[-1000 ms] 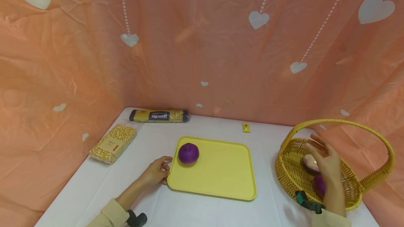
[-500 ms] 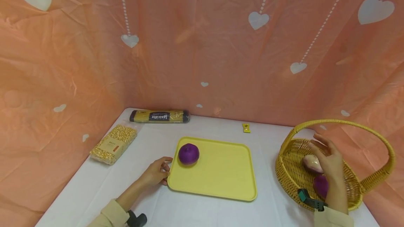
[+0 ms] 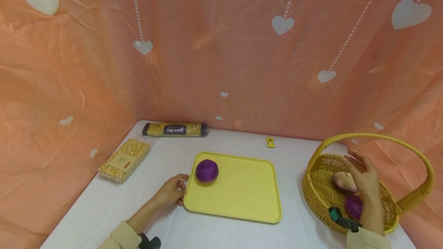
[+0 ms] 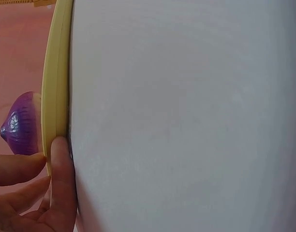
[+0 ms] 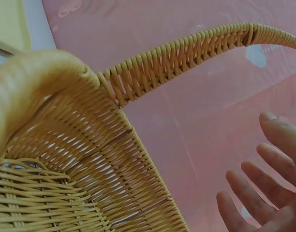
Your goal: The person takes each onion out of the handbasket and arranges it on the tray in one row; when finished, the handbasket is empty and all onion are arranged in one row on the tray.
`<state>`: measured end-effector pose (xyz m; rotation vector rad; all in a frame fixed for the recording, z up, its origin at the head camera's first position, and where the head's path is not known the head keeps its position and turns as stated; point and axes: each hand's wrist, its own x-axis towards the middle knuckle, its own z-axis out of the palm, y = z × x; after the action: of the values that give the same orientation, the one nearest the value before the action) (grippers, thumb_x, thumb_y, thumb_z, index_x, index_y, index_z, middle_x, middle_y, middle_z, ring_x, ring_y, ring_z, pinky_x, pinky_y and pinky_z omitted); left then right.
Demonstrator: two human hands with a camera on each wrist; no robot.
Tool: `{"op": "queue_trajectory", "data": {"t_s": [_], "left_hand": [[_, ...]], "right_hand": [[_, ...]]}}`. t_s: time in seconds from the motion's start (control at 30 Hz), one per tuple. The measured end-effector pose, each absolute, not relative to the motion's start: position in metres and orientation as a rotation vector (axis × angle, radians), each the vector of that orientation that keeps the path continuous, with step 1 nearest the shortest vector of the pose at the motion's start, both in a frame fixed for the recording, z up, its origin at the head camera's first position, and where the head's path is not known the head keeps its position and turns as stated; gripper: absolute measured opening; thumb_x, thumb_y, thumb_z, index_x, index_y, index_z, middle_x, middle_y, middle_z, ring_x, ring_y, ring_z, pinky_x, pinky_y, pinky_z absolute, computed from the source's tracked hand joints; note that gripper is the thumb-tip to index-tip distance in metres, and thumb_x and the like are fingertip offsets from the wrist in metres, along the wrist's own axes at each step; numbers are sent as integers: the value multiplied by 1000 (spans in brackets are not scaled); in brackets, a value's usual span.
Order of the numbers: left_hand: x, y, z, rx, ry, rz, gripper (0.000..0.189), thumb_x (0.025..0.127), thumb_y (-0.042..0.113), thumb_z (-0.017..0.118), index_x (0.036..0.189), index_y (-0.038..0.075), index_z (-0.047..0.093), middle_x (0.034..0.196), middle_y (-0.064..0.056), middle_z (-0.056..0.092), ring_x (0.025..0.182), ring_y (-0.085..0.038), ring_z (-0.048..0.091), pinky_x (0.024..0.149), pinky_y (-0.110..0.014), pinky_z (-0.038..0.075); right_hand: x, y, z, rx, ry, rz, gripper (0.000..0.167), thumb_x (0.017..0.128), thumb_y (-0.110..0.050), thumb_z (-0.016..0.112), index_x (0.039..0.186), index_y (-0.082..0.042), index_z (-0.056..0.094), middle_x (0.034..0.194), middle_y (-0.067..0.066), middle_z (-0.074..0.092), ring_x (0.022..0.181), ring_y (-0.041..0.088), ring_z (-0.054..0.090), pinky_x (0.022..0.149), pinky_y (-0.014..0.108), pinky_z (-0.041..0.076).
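My left hand [image 3: 170, 190] pinches the left rim of a yellow tray [image 3: 242, 187]; the left wrist view shows fingers [image 4: 63, 181] on both sides of that rim. Near the tray's back left corner sits a purple onion [image 3: 207, 171]. On the right, my right hand [image 3: 367, 178] hangs over a wicker basket [image 3: 313, 191], below its arched handle, its fingers loosely spread and holding nothing. Inside the basket lie a pale-and-purple rounded vegetable [image 3: 344, 181] and a round purple one [image 3: 353, 206], the latter partly hidden by my right wrist.
At the back left lies a long pack of spaghetti [image 3: 175, 129]. A bag of corn kernels [image 3: 126, 159] is by the table's left edge. Behind the tray is a small yellow packet [image 3: 270, 142]. A pink heart-patterned cloth [image 3: 221, 57] hangs behind the table.
My right hand has shifted slightly right over the basket, uncovering more of the two vegetables. The left hand stays on the tray, and the head view has tilted up a little.
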<state>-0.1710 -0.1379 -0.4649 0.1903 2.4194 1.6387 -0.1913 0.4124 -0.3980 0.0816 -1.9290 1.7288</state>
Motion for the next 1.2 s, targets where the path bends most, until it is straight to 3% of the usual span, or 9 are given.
{"op": "queue_trajectory", "data": {"t_s": [0.33,0.57,0.9,1.2], "left_hand": [[-171,-137,-464,169,2409,1649,49,80,-15,52,127,-12,42,84,-13,48,60,-16,52,49,-29,57],[-171,-138,-465,182,2401,1650,50,79,-15,52,127,-12,42,83,-12,48,60,-16,52,49,-29,57],[-173,-139,-464,200,2392,1662,50,78,-16,52,127,-13,42,84,-14,48,59,-15,50,49,-29,57],[-172,-140,-465,206,2389,1660,52,77,-16,52,128,-12,42,84,-14,48,59,-15,51,49,-29,57]], "right_hand": [[-182,407,-386,41,-1904,1774,40,85,1,62,124,-4,57,103,-15,64,90,-6,61,70,4,49],[-184,415,-385,-44,-2018,1751,42,86,-8,64,127,-11,56,99,-21,63,89,-10,59,65,4,50],[-185,413,-377,-102,-2041,1724,39,86,-4,63,122,-18,60,97,-24,62,86,-12,58,62,3,49],[-184,414,-381,-197,-2179,1568,37,86,-11,65,120,-25,59,95,-31,56,87,-15,52,63,2,48]]}}
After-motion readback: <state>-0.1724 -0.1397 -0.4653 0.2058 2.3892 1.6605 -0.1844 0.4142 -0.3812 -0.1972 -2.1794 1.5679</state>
